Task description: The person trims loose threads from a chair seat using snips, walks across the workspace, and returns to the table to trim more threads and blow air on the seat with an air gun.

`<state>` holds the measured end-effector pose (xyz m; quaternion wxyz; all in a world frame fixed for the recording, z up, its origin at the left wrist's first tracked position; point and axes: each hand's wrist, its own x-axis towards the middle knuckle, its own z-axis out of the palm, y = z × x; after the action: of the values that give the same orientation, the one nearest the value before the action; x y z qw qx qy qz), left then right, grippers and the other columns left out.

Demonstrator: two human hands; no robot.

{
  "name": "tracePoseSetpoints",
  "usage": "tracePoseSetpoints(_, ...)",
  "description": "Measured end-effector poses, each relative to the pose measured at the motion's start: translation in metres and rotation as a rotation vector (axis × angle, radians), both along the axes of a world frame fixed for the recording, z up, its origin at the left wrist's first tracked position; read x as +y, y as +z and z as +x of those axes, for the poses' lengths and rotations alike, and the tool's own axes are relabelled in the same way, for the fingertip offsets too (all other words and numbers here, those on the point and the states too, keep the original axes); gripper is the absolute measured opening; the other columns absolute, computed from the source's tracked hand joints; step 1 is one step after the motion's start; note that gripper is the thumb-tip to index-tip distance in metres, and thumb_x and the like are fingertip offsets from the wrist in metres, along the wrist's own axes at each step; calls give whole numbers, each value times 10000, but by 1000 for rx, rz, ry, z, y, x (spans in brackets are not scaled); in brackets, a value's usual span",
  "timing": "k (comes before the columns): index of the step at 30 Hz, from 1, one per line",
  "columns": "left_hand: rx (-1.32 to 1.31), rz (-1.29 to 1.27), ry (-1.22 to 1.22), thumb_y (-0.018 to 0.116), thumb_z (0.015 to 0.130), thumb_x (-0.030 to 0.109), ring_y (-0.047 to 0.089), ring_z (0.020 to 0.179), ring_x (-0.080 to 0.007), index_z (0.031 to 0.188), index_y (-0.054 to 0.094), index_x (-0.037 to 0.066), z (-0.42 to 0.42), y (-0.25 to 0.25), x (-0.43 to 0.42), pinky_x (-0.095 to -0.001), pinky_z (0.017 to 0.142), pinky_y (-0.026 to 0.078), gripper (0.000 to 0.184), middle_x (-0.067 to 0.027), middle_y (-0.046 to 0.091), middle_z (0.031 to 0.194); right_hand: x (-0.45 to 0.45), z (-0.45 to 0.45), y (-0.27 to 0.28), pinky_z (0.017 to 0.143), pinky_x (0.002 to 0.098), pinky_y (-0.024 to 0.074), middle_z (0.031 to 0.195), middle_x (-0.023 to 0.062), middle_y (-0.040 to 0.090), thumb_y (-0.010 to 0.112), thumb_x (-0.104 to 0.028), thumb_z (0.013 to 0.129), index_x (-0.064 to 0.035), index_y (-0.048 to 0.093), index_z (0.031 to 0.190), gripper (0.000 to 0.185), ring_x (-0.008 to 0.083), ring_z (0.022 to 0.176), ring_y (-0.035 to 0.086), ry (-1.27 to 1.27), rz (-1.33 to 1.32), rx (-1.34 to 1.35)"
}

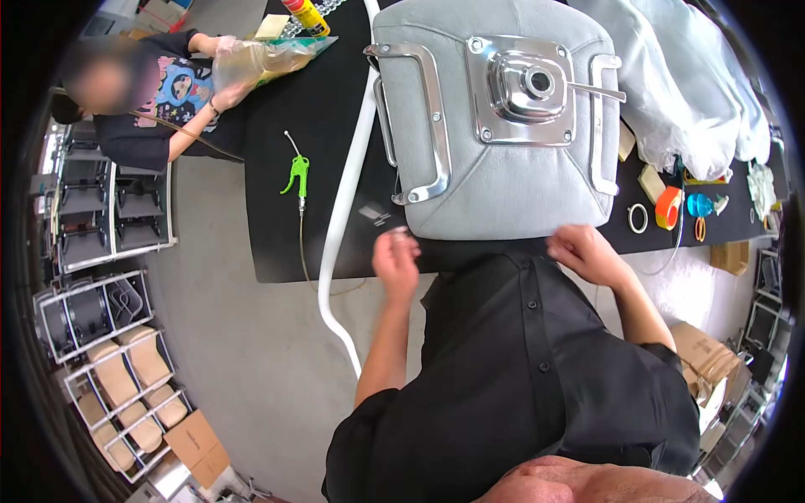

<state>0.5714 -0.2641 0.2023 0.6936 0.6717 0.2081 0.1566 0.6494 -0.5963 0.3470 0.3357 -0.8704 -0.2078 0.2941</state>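
A grey upholstered chair seat (pixel 503 197) lies on the black table (pixel 285 243), its underside up. A shiny metal mounting plate (pixel 521 130) with a lever is fixed to it, and metal armrest brackets (pixel 438 126) stand at both sides. My left hand (pixel 397 258) is just off the seat's near left corner, fingers curled together; what they hold, if anything, is too small to name. Beside it on the table is a small clear packet (pixel 373 215), blurred. My right hand (pixel 582 253) rests at the seat's near right edge, its fingers curled in, their tips hidden.
A white hose (pixel 340 218) crosses the table left of the seat, beside a green air gun (pixel 299 176). A co-worker (pixel 180 101) handles a plastic bag (pixel 264 63) at the far left. Orange tape (pixel 668 208) and plastic-wrapped items (pixel 696 92) lie on the right.
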Motion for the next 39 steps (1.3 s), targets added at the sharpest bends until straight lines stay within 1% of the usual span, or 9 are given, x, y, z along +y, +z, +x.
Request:
tracePoseSetpoints(2,-59,97,-331,503,1020,145,595,629,-84,1016,607,-18,13,32,-18,-242,591,505,194,-39,632,730,46,0,-8,650,373,478,840,135,630,677,-193,904,17,624,915,216,219,691,597,-168,346,-28)
tracePoseSetpoints(7,-223,352,-677,609,953,116,637,617,-188,1012,638,-45,34,53,-59,-312,585,501,174,-121,660,737,101,3,-22,630,339,476,848,136,636,650,-143,942,30,587,863,200,194,678,580,-197,407,-104)
tracePoseSetpoints(10,-223,467,-531,636,938,129,630,601,-199,1067,655,-37,36,65,-56,-317,580,499,211,-125,661,734,100,9,-41,613,348,470,777,144,629,636,-142,956,28,575,841,214,203,660,602,-292,391,-174)
tracePoseSetpoints(12,-192,461,-387,669,912,135,610,600,-206,1106,668,-23,35,51,-51,-326,578,493,250,-111,637,768,97,16,-39,603,380,468,728,160,620,635,-136,952,19,591,878,177,265,649,633,-307,473,-224)
tracePoseSetpoints(14,-175,753,-253,694,888,138,588,600,-211,1111,679,-6,37,38,-43,-327,576,488,266,-102,604,828,92,26,-28,626,417,490,775,178,640,637,-108,930,2,615,935,113,336,707,650,-215,250,-414)
tracePoseSetpoints(15,-197,732,-264,723,850,142,576,658,-224,1141,685,20,35,33,-44,-339,587,484,318,-87,553,853,93,33,-31,700,440,495,847,149,636,660,-111,901,-33,641,984,116,360,796,624,-104,256,-588)
tracePoseSetpoints(18,-260,931,-249,736,823,145,567,725,-237,1152,690,43,34,21,-50,-357,598,479,347,-75,531,841,92,49,-27,774,450,475,916,125,605,677,-142,884,-64,654,995,138,336,896,609,124,16,-719)
tracePoseSetpoints(24,-243,962,-206,747,794,132,538,755,-243,1130,701,72,32,14,-58,-362,607,467,344,-59,510,827,105,67,-33,798,464,470,929,133,584,696,-238,863,-79,634,1011,226,339,922,605,190,-94,-730)
tracePoseSetpoints(39,-225,944,-164,745,779,110,525,759,-234,1114,708,77,33,14,-62,-363,598,462,338,-49,498,829,119,87,-40,777,447,510,868,142,624,745,-200,800,-28,646,854,206,350,872,645,247,-34,-618)
